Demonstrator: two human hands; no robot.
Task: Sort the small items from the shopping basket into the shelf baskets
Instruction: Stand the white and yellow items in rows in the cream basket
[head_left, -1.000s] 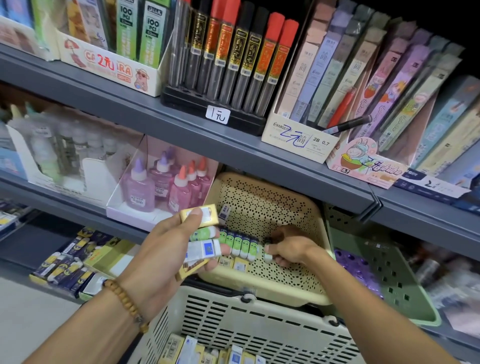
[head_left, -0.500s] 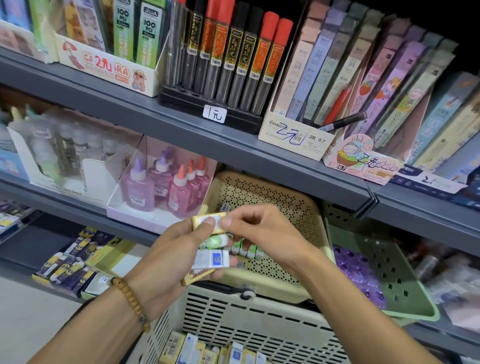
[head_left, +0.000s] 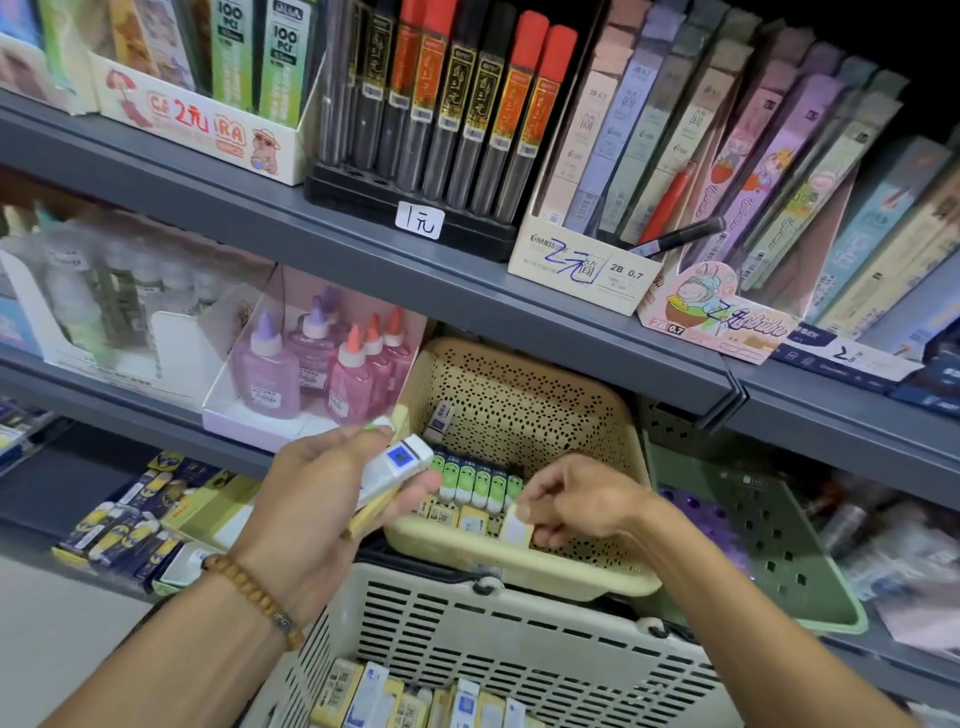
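My left hand (head_left: 317, 499) grips a small stack of erasers (head_left: 397, 465) just left of the cream perforated shelf basket (head_left: 519, 569). My right hand (head_left: 582, 501) pinches one yellow-sleeved eraser (head_left: 515, 529) low inside that basket, at its front row. A line of green-and-white erasers (head_left: 475, 480) stands in the basket behind it, with yellow ones in front. The beige shopping basket (head_left: 467, 639) sits below, holding several more boxed erasers (head_left: 415, 699).
A green perforated basket (head_left: 779, 561) with purple items stands to the right. Glue bottles (head_left: 311, 369) in a white tray are to the left. The grey shelf (head_left: 363, 249) overhead carries pencil-lead tubes and boxes. Erasers lie on the lower left shelf (head_left: 119, 530).
My right hand took a yellow eraser from the stack in my left hand and carried it down into the cream basket. The left hand's stack is one item smaller.
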